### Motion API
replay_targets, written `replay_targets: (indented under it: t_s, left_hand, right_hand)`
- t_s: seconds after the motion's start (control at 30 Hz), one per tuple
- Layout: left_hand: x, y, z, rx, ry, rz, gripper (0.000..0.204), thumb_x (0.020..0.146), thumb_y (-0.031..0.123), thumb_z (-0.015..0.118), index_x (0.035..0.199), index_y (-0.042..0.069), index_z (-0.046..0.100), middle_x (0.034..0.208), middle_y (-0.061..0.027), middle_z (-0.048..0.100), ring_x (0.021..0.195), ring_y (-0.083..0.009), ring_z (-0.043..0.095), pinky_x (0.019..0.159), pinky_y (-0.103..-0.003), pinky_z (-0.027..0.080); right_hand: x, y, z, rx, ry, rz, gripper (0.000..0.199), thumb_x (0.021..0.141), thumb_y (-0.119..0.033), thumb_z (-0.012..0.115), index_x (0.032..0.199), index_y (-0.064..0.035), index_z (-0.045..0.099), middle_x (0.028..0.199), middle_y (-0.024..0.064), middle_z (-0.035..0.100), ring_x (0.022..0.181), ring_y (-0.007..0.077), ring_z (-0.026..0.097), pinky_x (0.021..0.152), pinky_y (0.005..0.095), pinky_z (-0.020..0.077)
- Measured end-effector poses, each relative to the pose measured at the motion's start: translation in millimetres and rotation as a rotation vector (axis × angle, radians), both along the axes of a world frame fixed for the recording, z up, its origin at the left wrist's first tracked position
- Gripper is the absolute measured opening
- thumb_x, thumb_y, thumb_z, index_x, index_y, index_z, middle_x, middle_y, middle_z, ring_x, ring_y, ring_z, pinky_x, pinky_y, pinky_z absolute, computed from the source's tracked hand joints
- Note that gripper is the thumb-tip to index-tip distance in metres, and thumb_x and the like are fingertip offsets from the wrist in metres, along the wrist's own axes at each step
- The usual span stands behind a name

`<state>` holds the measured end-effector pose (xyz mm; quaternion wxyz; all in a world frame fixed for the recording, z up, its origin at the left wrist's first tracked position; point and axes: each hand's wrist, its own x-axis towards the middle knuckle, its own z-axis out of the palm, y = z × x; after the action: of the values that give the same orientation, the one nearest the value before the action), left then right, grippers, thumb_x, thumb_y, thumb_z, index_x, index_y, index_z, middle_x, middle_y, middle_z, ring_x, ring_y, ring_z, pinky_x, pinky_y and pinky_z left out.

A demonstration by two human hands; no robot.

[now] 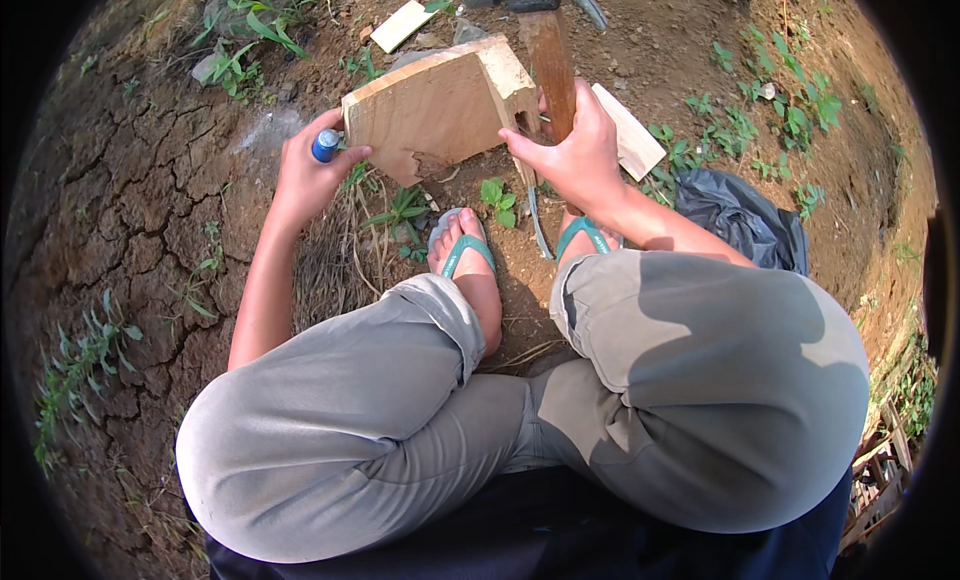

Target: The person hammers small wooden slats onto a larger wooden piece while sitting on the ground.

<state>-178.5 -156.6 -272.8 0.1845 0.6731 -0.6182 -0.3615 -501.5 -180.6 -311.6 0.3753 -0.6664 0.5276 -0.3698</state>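
My left hand (309, 170) is closed on the left edge of a pale wooden board (430, 110), its thumb on the near face. A blue handle with a metal cap (325, 146) also sticks up from that hand; the rest of this tool is hidden. My right hand (578, 152) grips the board's right end, where a thicker wooden strip with a dark notch (522, 115) shows. A claw hammer (549, 60) stands in the same hand, its wooden handle between thumb and fingers, head pointing away. The board's lower edge is splintered.
Pale wood offcuts lie at the far side (402, 26) and right (630, 135). A thin, curved grey strip (538, 223) is between my sandalled feet. A black plastic bag (745, 218) lies by my right knee. Cracked soil (130, 210), stones and weeds surround me.
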Motion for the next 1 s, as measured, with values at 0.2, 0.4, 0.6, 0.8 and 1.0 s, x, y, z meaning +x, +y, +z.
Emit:
replay_targets:
  t_s: [0.2,0.4,0.6,0.8,1.0]
  left_hand:
    - [8,6,-2,-0.009,0.008,0.035,0.044,0.081,0.008,0.081,0.122,0.001,0.066,0.109,-0.0115,0.074,0.099,-0.0148,0.066,0.09,-0.033,0.051]
    - [19,15,-27,0.018,-0.032,0.043,0.046,0.081,0.008,0.081,0.124,0.002,0.066,0.108,-0.01,0.073,0.093,-0.0137,0.065,0.086,-0.032,0.051]
    - [18,9,-43,0.1,0.079,0.102,0.053,0.083,0.009,0.079,0.132,0.004,0.06,0.111,-0.0083,0.072,0.086,-0.0132,0.062,0.08,-0.031,0.051]
    - [24,16,-60,0.154,0.111,0.055,0.057,0.084,0.014,0.08,0.136,0.003,0.058,0.118,-0.0106,0.07,0.098,-0.017,0.062,0.093,-0.033,0.048]
    - [5,2,-23,0.151,0.054,-0.021,0.054,0.084,0.017,0.081,0.132,0.002,0.061,0.113,-0.0103,0.07,0.1,-0.0172,0.062,0.093,-0.034,0.049]
  right_hand:
    - [6,12,-11,-0.007,-0.072,0.036,0.058,0.071,-0.02,0.092,0.113,0.0001,0.057,0.096,0.0058,0.061,0.083,0.0148,0.065,0.07,0.0326,0.0555]
    - [9,17,-21,-0.221,0.091,0.15,0.067,0.068,-0.035,0.093,0.112,0.002,0.058,0.095,0.0126,0.062,0.082,0.0252,0.067,0.071,0.0371,0.0549]
    - [8,1,-17,0.017,0.153,0.142,0.065,0.069,-0.036,0.092,0.111,0.0014,0.058,0.093,0.0124,0.065,0.081,0.023,0.069,0.07,0.037,0.0551]
    - [1,-30,-31,0.302,0.046,0.14,0.064,0.067,-0.034,0.093,0.105,0.0014,0.057,0.096,0.0101,0.065,0.092,0.0205,0.067,0.081,0.0362,0.054]
    - [-6,-23,-17,0.16,0.033,0.076,0.064,0.065,-0.032,0.094,0.106,-0.0001,0.057,0.094,0.0074,0.064,0.087,0.017,0.063,0.08,0.0331,0.0525]
